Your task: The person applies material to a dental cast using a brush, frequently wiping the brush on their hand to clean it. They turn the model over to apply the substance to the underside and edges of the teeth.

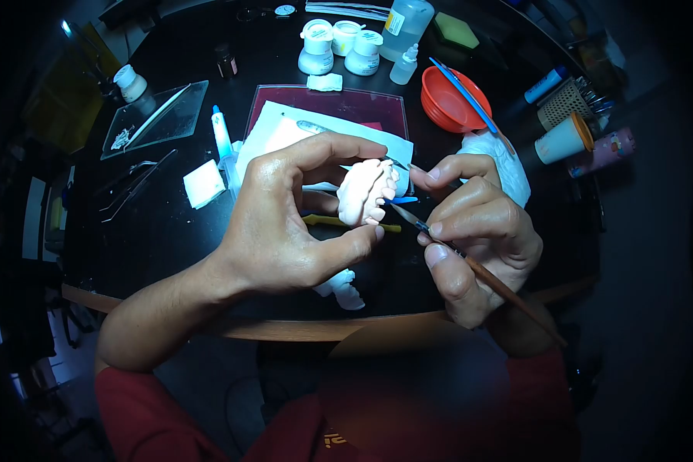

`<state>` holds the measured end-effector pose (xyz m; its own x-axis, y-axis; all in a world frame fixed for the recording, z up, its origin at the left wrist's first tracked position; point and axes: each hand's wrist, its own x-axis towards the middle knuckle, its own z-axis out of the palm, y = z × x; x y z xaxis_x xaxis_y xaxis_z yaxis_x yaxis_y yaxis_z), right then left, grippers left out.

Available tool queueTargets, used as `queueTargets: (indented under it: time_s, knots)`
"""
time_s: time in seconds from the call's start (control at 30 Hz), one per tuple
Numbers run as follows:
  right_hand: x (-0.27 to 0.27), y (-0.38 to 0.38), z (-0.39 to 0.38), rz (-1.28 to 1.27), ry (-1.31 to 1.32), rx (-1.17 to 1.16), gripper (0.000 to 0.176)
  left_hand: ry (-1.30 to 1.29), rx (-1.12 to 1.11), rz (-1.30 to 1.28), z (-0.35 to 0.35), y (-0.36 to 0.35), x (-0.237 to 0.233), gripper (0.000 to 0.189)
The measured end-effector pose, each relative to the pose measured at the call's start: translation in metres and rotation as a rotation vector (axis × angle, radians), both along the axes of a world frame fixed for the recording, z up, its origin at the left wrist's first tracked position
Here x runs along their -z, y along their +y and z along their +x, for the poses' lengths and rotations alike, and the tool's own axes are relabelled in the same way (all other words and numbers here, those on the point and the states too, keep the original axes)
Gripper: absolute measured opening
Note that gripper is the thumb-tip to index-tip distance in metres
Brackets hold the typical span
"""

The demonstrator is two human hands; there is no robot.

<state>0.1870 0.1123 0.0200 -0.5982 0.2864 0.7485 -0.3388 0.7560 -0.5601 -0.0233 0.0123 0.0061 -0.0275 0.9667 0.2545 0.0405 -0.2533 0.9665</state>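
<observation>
The pale plaster dental model with a row of teeth (366,192) is raised above the black table (408,285). The left hand (277,204) grasps it by its edges, with thumb and index finger; the other fingers are partly hidden behind. The right hand (481,239) pinches a thin brush with brown wooden handle (508,292), whose pointed tip is directed at the teeth. Whether it touches them, I cannot tell.

In my judgement, the model could turn or slip if the fingertips loosen, because nothing is seen supporting it below. Also a small tremble of either hand could bring the tip onto a wrong tooth.

Below the model, towards the person, lies a white irregular plaster piece (345,291); a falling model might strike it. Just behind the model, a thin yellow stick (316,220) is partly covered. Farther beyond it are a white paper sheet (266,131) and, to its right, a round red plastic bowl (439,104). Right of the model, behind the right hand, crumpled white tissue (516,175) limits the space somewhat.
</observation>
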Motion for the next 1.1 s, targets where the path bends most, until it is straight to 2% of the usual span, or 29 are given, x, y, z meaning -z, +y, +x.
queueTargets:
  time_s: [0.3,0.4,1.1]
  knots:
    - [0.002,0.000,-0.004,0.059,0.020,-0.008,0.021,0.090,0.007,0.055,-0.001,0.000,0.001,0.063]
    - [0.001,0.001,-0.001,0.098,-0.033,-0.030,0.021,0.092,-0.061,0.177,0.002,0.003,0.008,0.053]
    - [0.001,0.001,-0.001,0.146,-0.071,-0.037,0.018,0.087,-0.058,0.190,0.002,0.003,0.010,0.054]
